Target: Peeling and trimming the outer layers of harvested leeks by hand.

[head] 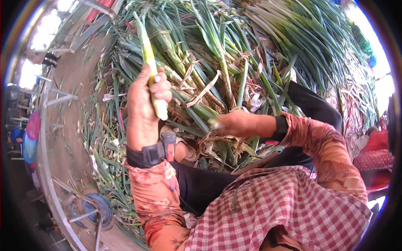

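My left hand [149, 94] is closed around a thick green onion stalk [147, 53], its pale trimmed end pointing down and its green part up. To the right, my right hand [237, 124] is blurred, low over the heap of green onions [176, 62]. A pale, light-green bit shows at its fingertips; whether they grip it is unclear. Dry brown outer leaves [204, 91] lie among the stalks between and beyond the hands. Both wrists wear black bands.
A large bundle of long green onions [301, 40] lies at the upper right. Leaf scraps [110, 163] cover the ground to the left. A metal frame [47, 138] with a blue wheel [95, 210] stands at the far left. Red cloth [375, 150] shows at the right edge.
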`<state>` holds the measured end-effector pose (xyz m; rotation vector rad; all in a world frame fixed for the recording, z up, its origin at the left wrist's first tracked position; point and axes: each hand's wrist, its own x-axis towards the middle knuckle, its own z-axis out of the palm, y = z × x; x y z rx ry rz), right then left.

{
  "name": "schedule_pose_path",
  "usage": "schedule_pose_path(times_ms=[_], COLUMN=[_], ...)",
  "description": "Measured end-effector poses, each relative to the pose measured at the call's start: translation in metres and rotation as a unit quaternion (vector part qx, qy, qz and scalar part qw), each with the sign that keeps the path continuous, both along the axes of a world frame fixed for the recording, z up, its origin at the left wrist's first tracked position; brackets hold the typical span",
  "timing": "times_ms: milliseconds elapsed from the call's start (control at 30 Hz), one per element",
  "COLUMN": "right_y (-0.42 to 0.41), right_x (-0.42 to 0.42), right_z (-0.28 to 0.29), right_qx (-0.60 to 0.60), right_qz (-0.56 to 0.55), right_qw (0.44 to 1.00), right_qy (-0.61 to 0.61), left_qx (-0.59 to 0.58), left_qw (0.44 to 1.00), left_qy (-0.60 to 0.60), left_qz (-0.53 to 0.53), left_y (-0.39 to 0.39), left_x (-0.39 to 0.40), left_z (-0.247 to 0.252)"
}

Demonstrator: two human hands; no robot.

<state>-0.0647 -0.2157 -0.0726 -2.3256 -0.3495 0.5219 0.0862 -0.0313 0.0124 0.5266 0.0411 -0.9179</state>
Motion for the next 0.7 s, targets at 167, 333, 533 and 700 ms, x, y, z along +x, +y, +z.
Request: schedule_pose_path(times_ms=[167, 333, 533, 700], right_y=[-0.04, -0.018, 0.014, 0.008], right_x=[0.005, 0.053, 0.061, 0.031], right_z=[-0.052, 0.021, 0.048, 0.047], right_qx=[-0.218, 0.225, 0.395, 0.422], right_qz=[0.026, -0.185, -0.182, -0.167], right_qw=[0.969, 0.956, 0.9, 0.881], right_qy=[-0.116, -0.025, 0.014, 0.133], left_qx=[-0.105, 0.101, 0.249, 0.151], left_qw=[0.994, 0.981, 0.944, 0.978], left_qy=[0.037, -0.155, -0.215, -0.129], left_qz=[0.014, 0.059, 0.011, 0.068], left_y=[0.005, -0.02, -0.036, -0.014], left_x=[0.004, -0.021, -0.038, -0.009], left_z=[-0.004, -0.007, -0.027, -0.025])
